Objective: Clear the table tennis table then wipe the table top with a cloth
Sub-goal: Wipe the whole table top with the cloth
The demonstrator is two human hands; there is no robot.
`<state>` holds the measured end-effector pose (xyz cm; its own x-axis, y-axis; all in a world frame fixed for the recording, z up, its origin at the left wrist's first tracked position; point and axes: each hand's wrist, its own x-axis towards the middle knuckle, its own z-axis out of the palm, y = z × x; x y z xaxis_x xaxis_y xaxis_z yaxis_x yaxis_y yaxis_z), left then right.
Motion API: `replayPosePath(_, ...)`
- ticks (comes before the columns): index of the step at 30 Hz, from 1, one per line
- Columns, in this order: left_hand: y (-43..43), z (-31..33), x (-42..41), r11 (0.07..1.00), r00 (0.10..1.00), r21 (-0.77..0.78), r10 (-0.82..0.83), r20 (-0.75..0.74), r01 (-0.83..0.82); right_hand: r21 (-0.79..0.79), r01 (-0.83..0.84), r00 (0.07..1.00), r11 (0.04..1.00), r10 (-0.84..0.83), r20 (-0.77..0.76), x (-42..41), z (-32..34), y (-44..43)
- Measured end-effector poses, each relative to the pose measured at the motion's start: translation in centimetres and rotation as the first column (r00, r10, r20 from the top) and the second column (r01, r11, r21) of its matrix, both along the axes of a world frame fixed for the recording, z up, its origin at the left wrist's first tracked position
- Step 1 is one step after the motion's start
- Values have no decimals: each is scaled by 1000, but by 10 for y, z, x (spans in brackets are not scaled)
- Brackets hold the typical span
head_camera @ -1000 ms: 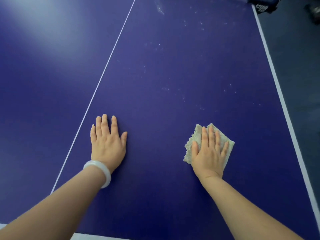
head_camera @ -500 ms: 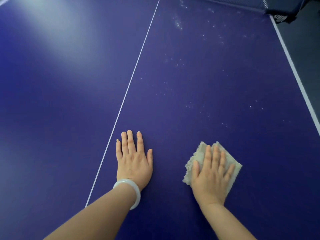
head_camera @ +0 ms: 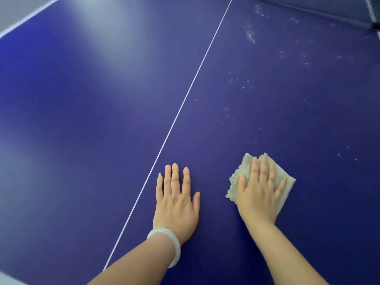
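My right hand presses flat, fingers straight, on the folded cloth, which lies on the table top right of the centre line. My left hand rests flat beside it, holding nothing. With uneven pressure the cloth could bunch and only scatter the white specks ahead. The net is cut off, and the cloth's underside is hidden.

Table tennis table was dark blue, with a white centre line running diagonally. White specks were scattered over its right half. Cloth was pale beige with ragged edges. It lay flat on that right half, pressed under the right hand, apart from the centre line.
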<state>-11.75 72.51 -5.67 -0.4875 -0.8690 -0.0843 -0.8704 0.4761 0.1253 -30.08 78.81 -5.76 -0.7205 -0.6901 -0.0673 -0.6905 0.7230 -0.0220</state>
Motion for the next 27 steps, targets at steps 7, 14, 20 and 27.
replayPosePath(7, -1, 1, 0, 1000, 1000, -8, 3, 11, -3, 20, -515, 855, 857, 511, 84, 17, 0, -149)
replayPosePath(14, -1, 3, -1, 1000, 999, -6, 21, 29, -21, -11, -584, 801, 811, 579, 150, -1, 1, -190)
replayPosePath(20, -1, 3, -2, 1000, 999, 10, 25, 21, -25, -44, 22, 993, 999, -17, 119, -112, 2, -73)
replayPosePath(27, -1, 5, -2, 999, 999, 17, 29, 35, -30, -51, -120, 986, 992, 125, 111, -16, 0, -91)
